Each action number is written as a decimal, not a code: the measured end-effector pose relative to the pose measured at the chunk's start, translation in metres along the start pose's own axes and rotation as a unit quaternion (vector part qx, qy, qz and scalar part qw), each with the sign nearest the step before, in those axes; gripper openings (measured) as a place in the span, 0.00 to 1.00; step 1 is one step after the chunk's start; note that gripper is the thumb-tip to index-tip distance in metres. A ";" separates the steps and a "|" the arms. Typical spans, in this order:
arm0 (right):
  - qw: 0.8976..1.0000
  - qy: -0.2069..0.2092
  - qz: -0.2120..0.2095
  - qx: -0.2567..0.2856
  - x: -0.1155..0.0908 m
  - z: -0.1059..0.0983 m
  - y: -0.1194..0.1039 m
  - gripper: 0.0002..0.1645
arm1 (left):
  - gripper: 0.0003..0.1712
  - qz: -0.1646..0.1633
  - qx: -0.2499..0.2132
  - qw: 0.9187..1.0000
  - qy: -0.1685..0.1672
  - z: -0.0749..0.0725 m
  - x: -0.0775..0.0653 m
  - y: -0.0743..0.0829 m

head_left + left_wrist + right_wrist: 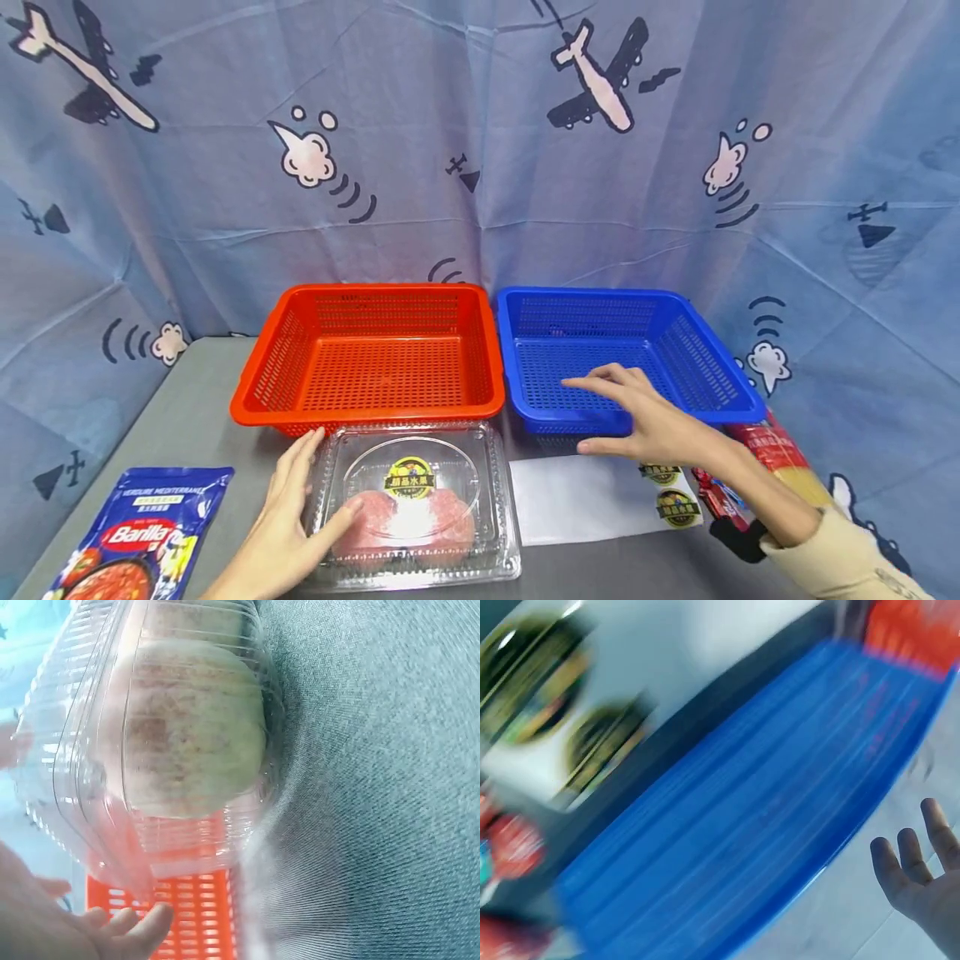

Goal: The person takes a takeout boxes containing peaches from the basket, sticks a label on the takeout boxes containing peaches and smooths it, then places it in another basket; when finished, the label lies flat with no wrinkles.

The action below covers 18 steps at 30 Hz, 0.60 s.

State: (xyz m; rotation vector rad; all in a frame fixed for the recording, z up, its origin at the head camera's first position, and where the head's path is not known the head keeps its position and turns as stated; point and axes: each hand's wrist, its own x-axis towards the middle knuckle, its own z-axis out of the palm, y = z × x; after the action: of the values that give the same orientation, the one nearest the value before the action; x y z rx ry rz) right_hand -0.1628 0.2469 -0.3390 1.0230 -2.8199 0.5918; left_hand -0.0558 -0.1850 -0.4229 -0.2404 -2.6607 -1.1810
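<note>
A clear plastic clamshell box (495,517) stands at the front, its lid down. Pinkish round fruits (187,727), which look like peaches, show through its wall. A round black-and-gold sticker (409,478) sits on the lid. Along the box's left side lies my left hand (288,517), fingers extended and thumb over the lid's edge. My right hand (645,417) hangs in the air with spread fingers, holding nothing, over the front of the blue basket (585,293). Beneath it is a white backing sheet (577,504) bearing more round stickers (678,508).
Behind the box stands a red basket (375,412), beside the blue one. At the left lies a blue Barilla pouch (142,533). A red-and-yellow package (776,454) and small red wrapped packets (720,500) lie at the right. A patterned curtain (420,167) hangs behind.
</note>
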 end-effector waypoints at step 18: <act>0.963 -0.054 0.266 -0.007 -0.080 -0.050 0.127 0.66 | 0.50 -0.247 -0.275 0.900 -0.229 -0.015 0.015 -0.023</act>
State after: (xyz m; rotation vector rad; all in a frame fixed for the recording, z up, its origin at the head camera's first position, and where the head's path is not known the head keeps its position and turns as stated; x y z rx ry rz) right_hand -0.1843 0.4035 -0.3513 0.2839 -3.1959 0.5655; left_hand -0.0734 -0.2110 -0.4254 0.1038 -2.7790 -2.2966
